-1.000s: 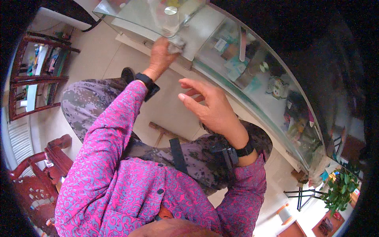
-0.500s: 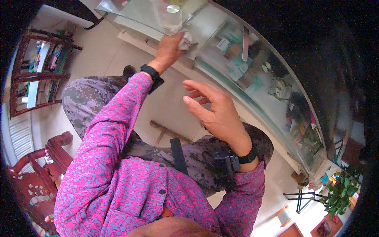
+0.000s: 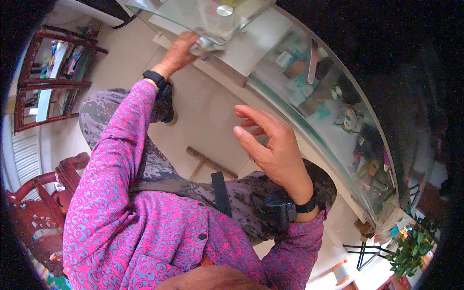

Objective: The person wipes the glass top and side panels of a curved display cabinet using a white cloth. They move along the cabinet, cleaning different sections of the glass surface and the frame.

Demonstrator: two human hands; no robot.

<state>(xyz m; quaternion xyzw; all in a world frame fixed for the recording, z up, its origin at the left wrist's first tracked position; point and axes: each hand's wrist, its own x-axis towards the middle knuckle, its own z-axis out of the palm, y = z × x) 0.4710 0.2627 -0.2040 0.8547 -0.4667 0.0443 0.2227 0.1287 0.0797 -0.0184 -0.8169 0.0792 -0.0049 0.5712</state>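
My left hand [image 3: 180,52] is reached out to the far side, its fingers closed round a crumpled whitish cloth [image 3: 203,47]. The cloth lies against the front edge of a pale cabinet [image 3: 244,46], just under the corner of a clear glass top [image 3: 181,20]. Some of the fingertips are hidden by the cloth and the glass. Over my right thigh hovers my right hand [image 3: 279,147], holding nothing, with its fingers bent and apart. It touches neither the cabinet nor its glass.
A long glass-covered section [image 3: 309,96] with boxes, papers and small items inside curves along the right. A wooden T-shaped bar [image 3: 209,162] is on the floor between my legs. Carved red-brown chair [image 3: 50,198] at left, dark-framed shelf [image 3: 53,77] beyond, leafy plant [image 3: 411,251] lower right.
My left hand has slid left along the cabinet edge with the cloth. The right hand keeps its pose, and the whole view has shifted slightly.
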